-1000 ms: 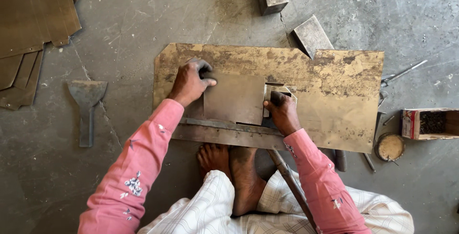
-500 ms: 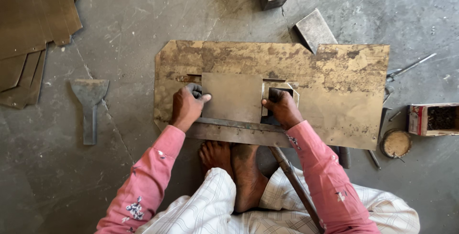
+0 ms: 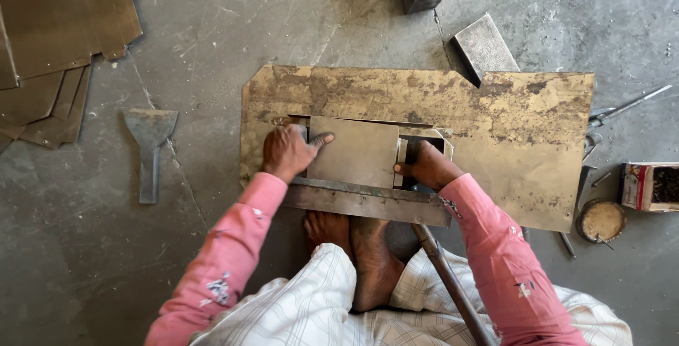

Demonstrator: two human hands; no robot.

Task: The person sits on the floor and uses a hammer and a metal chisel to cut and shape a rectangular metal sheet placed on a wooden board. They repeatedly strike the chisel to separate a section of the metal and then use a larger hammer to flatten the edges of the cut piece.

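Grey concrete floor (image 3: 212, 42), scratched and dusty, fills the view, and on it lies a big rusty metal plate (image 3: 509, 127) with one corner cut off at 10 o'clock. Compared with half a second ago, the left hand (image 3: 288, 152) has opened a little: its index finger now points out toward 3 o'clock and lies flat on the small sheet metal piece (image 3: 353, 151), while before it was curled at the edge. The right hand (image 3: 428, 165) has hardly moved and is at the same right edge. The sheet piece sits in the middle of the plate, just above the steel angle bar (image 3: 368, 201) that runs along its lower edge. The left hand presses on the left edge of the piece, the fingers partly spread, the thumb hidden. The right hand is bent around the right edge, thumb on the near side, the fingers closed over it; how tightly it pinches I cannot tell. Both sleeves are pink. Bare feet (image 3: 353, 247) rest at 6 o'clock under the bar, and a long metal rod (image 3: 449, 282) goes toward 5 o'clock. At 9 o'clock lies a flat scraper-shaped tool (image 3: 148, 148), at 10 o'clock a pile of metal sheets (image 3: 56, 35), at 12 o'clock two steel blocks (image 3: 484, 45), at 3 o'clock a small box (image 3: 647, 187) and a round tin (image 3: 601, 220).
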